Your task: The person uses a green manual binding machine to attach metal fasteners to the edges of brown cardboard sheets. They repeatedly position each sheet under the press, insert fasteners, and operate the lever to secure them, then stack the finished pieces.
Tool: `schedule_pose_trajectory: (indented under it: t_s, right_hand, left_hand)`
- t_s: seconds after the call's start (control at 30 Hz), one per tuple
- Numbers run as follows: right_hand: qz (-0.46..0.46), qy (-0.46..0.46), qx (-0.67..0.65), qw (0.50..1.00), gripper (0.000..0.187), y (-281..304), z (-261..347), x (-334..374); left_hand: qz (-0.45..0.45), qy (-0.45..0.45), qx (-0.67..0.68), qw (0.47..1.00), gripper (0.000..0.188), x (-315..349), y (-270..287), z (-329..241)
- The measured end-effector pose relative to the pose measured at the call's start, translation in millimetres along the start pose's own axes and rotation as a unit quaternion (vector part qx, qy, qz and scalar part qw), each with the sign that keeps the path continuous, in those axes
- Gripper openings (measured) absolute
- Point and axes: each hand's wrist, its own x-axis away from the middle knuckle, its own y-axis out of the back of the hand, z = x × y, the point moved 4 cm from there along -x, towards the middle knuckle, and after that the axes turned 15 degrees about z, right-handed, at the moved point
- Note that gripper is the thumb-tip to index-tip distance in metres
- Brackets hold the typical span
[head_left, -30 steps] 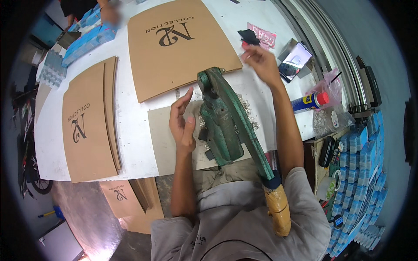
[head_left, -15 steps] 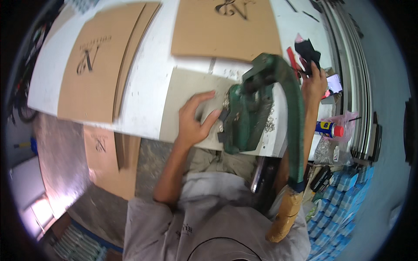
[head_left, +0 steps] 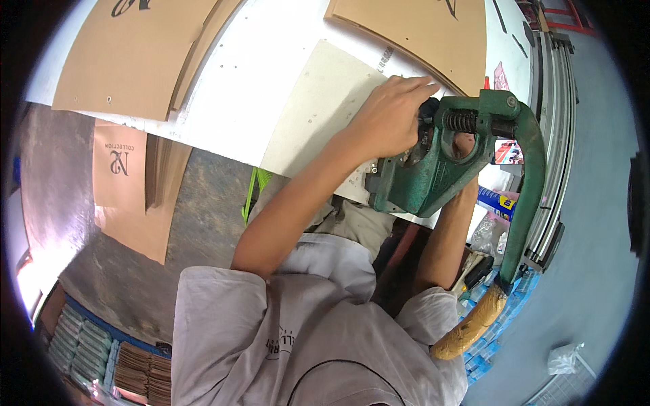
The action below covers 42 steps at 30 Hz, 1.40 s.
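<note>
A green hand press (head_left: 433, 183) stands at the table's near edge, with a long curved lever (head_left: 531, 183) and a tape-wrapped grip (head_left: 474, 328). My left hand (head_left: 393, 118) reaches to the press's front, fingers bent together beside a small black piece (head_left: 428, 108); what they grip is hidden. Behind the press is my right hand (head_left: 464, 143), of which only a bit of skin shows through the frame's opening; its fingers are hidden. Under my left forearm lies a pale grey board (head_left: 318, 95).
Brown cardboard sheets (head_left: 128, 57) lie on the white table (head_left: 250, 74), with another stack (head_left: 420, 34) behind the press. More cardboard (head_left: 122, 169) stands below the left edge. A blue spray can (head_left: 496, 201) and metal rails (head_left: 558, 135) are at the right.
My left hand has moved right from above the board to the press. My right hand, which held a black cloth-like piece beyond the press, has come back behind it. The view has shifted.
</note>
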Motion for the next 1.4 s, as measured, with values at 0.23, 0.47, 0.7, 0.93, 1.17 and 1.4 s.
schedule_pose_trajectory:
  t_s: [0.23, 0.47, 0.7, 0.93, 1.17, 1.4]
  right_hand:
    - [0.050, 0.020, 0.076, 0.996, 0.029, 24.3, -15.7, 1.9]
    - [0.098, 0.079, 0.054, 0.991, 0.039, 4.3, 0.4, 14.6]
    - [0.114, 0.039, -0.107, 0.987, 0.036, -63.8, 35.6, 10.8]
    - [0.093, 0.040, -0.081, 0.992, 0.034, -33.6, 26.2, 20.9]
    - [0.082, 0.037, -0.094, 0.992, 0.035, -27.8, 29.1, 27.6]
    - [0.072, 0.033, -0.117, 0.990, 0.035, -31.6, 28.7, 27.8]
  left_hand:
    - [0.106, 0.103, 0.094, 0.985, 0.032, 3.0, 5.0, 9.1]
    - [0.073, 0.069, 0.031, 0.995, 0.021, 5.7, -2.1, 9.0]
    - [0.057, 0.075, 0.052, 0.994, 0.016, 30.2, -8.8, -15.5]
    - [-0.005, 0.101, 0.154, 0.983, 0.015, 34.3, -21.3, -1.8]
    - [0.060, 0.085, -0.008, 0.995, 0.019, 3.3, -13.3, -3.8]
    - [0.034, 0.077, 0.006, 0.996, 0.019, 6.0, -20.9, 0.1]
